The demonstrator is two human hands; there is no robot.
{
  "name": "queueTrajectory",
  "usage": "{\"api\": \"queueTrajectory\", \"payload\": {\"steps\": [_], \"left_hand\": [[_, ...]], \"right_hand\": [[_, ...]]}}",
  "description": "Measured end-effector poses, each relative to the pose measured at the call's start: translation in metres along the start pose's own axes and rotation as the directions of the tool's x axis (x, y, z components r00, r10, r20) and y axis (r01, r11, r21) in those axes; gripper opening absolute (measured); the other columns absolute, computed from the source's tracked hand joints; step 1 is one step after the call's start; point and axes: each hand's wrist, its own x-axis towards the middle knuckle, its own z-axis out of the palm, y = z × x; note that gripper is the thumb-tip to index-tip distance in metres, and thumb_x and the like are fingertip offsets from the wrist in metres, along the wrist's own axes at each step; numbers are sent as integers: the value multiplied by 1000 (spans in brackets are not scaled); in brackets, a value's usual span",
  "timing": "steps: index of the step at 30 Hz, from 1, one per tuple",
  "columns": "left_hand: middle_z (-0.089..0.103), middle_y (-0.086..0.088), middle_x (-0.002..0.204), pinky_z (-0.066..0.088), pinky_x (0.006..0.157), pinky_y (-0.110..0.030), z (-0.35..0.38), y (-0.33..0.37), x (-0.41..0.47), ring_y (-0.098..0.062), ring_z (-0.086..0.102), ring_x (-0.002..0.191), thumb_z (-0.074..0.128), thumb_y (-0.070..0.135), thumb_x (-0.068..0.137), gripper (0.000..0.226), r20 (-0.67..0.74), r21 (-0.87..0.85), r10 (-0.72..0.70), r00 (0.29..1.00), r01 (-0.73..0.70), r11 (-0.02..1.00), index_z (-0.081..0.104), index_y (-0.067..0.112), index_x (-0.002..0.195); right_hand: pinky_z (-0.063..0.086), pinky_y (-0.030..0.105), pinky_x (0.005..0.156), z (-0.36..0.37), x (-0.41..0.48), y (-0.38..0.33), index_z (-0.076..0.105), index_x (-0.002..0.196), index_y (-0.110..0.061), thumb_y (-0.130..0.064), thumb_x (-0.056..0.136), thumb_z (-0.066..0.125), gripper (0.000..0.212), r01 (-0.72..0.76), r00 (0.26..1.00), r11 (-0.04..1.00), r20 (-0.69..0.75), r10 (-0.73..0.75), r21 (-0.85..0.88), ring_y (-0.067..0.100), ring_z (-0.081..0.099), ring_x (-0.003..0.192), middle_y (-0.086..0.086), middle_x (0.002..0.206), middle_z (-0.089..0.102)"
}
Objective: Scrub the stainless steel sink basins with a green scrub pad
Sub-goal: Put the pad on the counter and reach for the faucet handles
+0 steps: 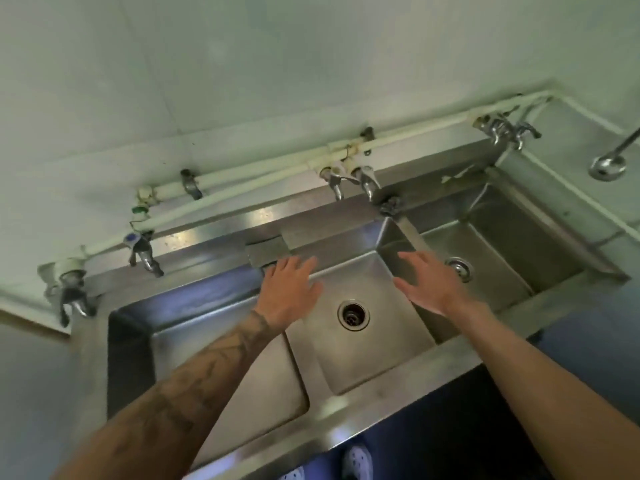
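Observation:
A stainless steel sink unit (346, 415) with three basins lies below me. The green scrub pad (268, 252) rests on the back ledge, above the divider between the left and middle basins. My left hand (289, 292) stretches toward it with straight fingers, fingertips at the pad's front edge. My right hand (427, 284) hovers open over the right side of the middle basin, holding nothing. The middle basin's drain (353, 315) sits between my hands.
Several taps (367, 180) hang off white pipes (242, 194) along the tiled back wall. The right basin has its own drain (459, 268). A metal ladle (609, 164) hangs at the far right. My white shoes (358, 460) show below the sink's front rim.

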Motion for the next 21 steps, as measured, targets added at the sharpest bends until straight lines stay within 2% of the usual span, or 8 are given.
{"api": "queueTrajectory", "payload": {"steps": [4, 7, 12, 16, 18, 19, 21], "left_hand": [[45, -7, 164, 29, 123, -42, 8, -33, 28, -31, 40, 151, 50, 46, 109, 60, -2, -6, -115, 993, 115, 993, 38, 26, 164], [47, -7, 161, 33, 120, -42, 31, -47, 51, -30, 43, 148, 51, 39, 109, 60, 23, -2, -166, 986, 166, 986, 37, 25, 165], [56, -9, 147, 37, 112, -45, 70, -65, 102, -35, 51, 137, 58, 37, 105, 47, 40, -43, -311, 950, 313, 949, 53, 20, 148], [54, -10, 150, 37, 112, -44, 92, -81, 148, -34, 50, 137, 58, 38, 104, 51, 5, -23, -372, 928, 372, 928, 52, 19, 151], [50, -11, 155, 35, 112, -44, 98, -89, 166, -35, 46, 139, 61, 36, 103, 54, -19, -2, -392, 920, 392, 920, 50, 18, 153], [48, -12, 156, 35, 113, -44, 101, -94, 173, -36, 45, 140, 63, 36, 102, 56, -24, 11, -397, 917, 397, 918, 49, 18, 154], [47, -13, 156, 35, 115, -44, 106, -102, 183, -37, 44, 141, 66, 38, 101, 61, -24, 38, -394, 919, 394, 918, 47, 17, 155]], "right_hand": [[45, 47, 108, 3, 67, 1, 50, 146, -27, -51, 98, 61, 56, 56, 998, 998, 2, -56, -26, 31, 57, 130, 6, 151, 51], [49, 48, 102, 14, 122, 18, 53, 142, -26, -49, 95, 66, 54, 39, 999, 997, 17, -38, -68, 34, 60, 124, 8, 149, 50], [50, 52, 100, 43, 214, 59, 62, 134, -16, -29, 86, 82, 54, 41, 996, 999, 86, -38, -30, 44, 60, 120, 20, 142, 52], [48, 56, 99, 58, 277, 88, 62, 137, -19, -26, 84, 83, 57, 32, 994, 995, 109, -22, -98, 52, 58, 120, 26, 142, 50], [47, 63, 96, 63, 299, 100, 62, 135, -7, -24, 84, 85, 58, 66, 998, 990, 1, -67, -122, 59, 57, 116, 36, 136, 52], [49, 66, 90, 66, 308, 104, 63, 128, 1, -22, 82, 87, 57, 56, 996, 994, -61, -62, -98, 63, 59, 108, 40, 127, 55], [49, 70, 81, 67, 328, 112, 58, 126, 7, -15, 79, 88, 60, 30, 996, 996, -82, -37, -84, 66, 58, 100, 43, 120, 54]]}}
